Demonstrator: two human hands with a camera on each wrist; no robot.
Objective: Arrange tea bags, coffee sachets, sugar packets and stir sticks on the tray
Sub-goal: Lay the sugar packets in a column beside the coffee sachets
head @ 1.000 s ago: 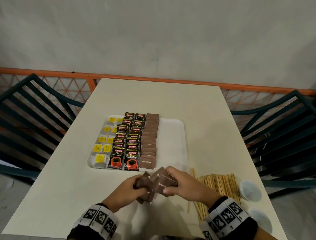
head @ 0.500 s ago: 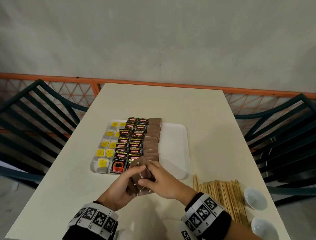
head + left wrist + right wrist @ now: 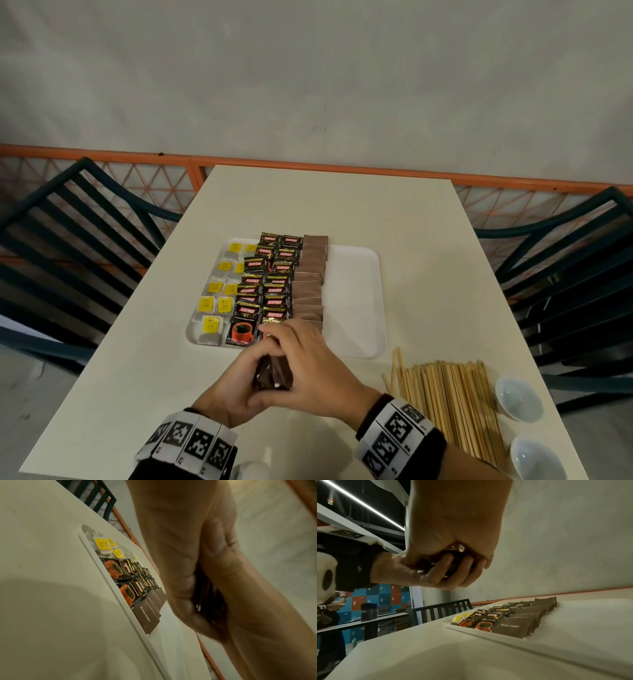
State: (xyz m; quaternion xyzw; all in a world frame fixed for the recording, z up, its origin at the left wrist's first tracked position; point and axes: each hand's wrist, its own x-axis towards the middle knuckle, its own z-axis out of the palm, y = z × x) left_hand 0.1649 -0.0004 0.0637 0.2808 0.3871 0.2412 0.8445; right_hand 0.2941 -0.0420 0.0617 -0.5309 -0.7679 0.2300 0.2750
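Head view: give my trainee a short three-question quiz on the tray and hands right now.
1. True or false: the stir sticks lie on the tray.
2. Which hands grip the brown sugar packets? A) left hand only B) right hand only C) both
3. Fill in: the column nearest the tray's bare right part holds ____ packets.

Key: 1 false, they lie on the table right of the hands. 2 C. 3 brown sugar.
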